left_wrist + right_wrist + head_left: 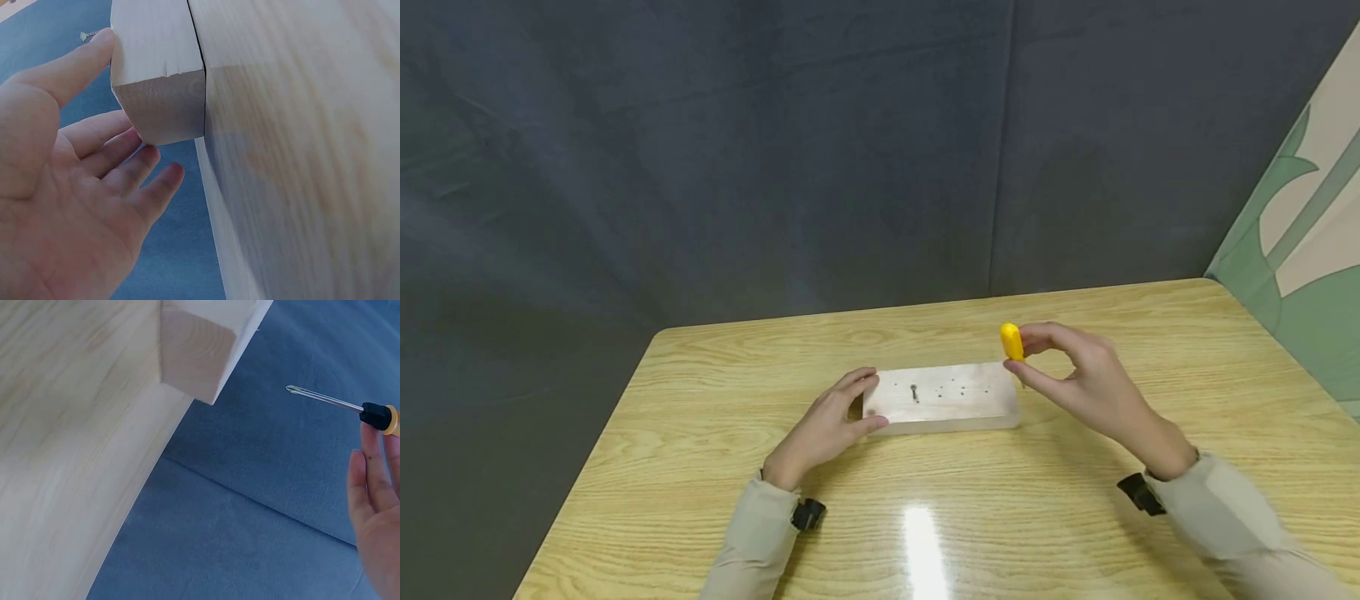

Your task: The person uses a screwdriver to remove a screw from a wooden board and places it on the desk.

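A pale wooden block [947, 408] lies lengthwise on the table, with several small dark holes in its top. Near its left half a screw [913, 392] sticks up; the left wrist view shows the screw's head [85, 37] standing proud of the wood. My left hand [831, 421] holds the block's left end, thumb on the near side and fingers on the far side. Above the block's right end, my right hand [1086, 379] pinches a screwdriver [1011, 342] by its yellow handle. In the right wrist view its metal shaft [325, 399] is apart from the block.
The wood-grain table [737, 517] extends around the block on all sides. Behind it hangs a dark curtain [820, 167]. A wall with green leaf shapes [1307, 250] stands at the right. Light glares off the table's front.
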{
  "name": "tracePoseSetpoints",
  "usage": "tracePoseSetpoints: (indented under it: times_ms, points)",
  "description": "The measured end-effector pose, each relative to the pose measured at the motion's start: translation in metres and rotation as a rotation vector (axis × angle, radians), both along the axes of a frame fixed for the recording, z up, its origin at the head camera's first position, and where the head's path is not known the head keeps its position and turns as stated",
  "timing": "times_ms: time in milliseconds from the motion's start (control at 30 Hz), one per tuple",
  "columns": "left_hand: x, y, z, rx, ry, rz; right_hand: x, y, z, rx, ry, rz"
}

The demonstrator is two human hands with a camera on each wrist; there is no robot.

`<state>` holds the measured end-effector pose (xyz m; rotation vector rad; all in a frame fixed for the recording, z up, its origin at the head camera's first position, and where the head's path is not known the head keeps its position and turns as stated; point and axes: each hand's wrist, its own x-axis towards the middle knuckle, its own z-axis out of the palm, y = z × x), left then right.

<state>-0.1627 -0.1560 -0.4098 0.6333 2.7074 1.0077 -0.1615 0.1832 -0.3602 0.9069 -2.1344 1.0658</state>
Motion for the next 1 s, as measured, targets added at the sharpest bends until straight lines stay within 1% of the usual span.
tracePoseSetpoints:
  times_ms: [300,533,733,1000]
  points:
    - [-0.002,0.000,-0.002,0.001,-0.025,0.020,-0.005,-0.015,0.002,-0.031,-0.020,0.028]
    - [-0.002,-0.001,-0.002,0.001,-0.022,0.025,-0.010,-0.026,0.003,-0.065,-0.073,-0.007]
    - [-0.002,-0.001,-0.002,-0.006,-0.012,0.009,-0.015,-0.037,0.004,-0.078,-0.078,0.033]
    - [-0.002,0.000,-0.001,-0.001,-0.021,0.013,-0.019,-0.050,0.004,-0.099,-0.105,0.066]
